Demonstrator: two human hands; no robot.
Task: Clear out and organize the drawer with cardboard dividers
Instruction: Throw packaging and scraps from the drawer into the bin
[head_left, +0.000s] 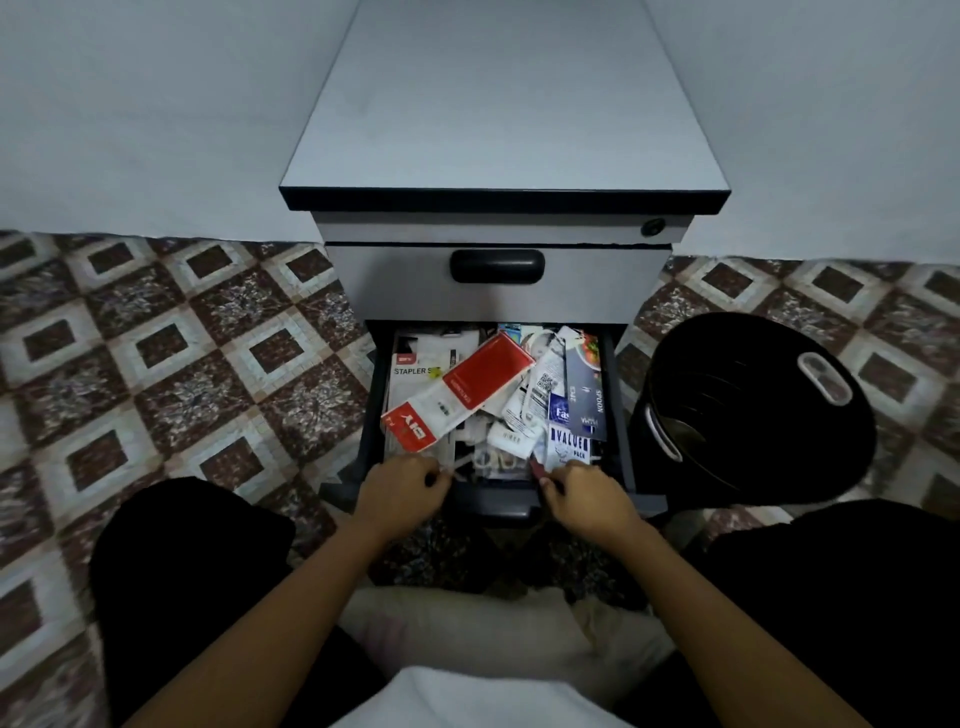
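Starting the clear-out: drawer (497, 508) stands open, crammed with loose packets. Left hand (402, 486) and right hand (586, 493) sit at its front edge, fingers curled; what they pinch, cannot tell. Best lift the top red packet (470, 387) first, into the black bin (753, 410) right of the drawer.

Drawer (493, 501) pulled out of cabinet (498, 130), directly below a shut drawer (498, 301). Inside drawer: stapler pack (415, 371) back-left; long packet (462, 395) slanting over it, left to centre; spoon pack (589, 395) along right side; value pack (569, 447) front-right; loose packets heaped betw. Bin (753, 410) on floor (208, 364), just right of drawer. Left hand (402, 488) & right hand (587, 493) at drawer's front edge, apart.
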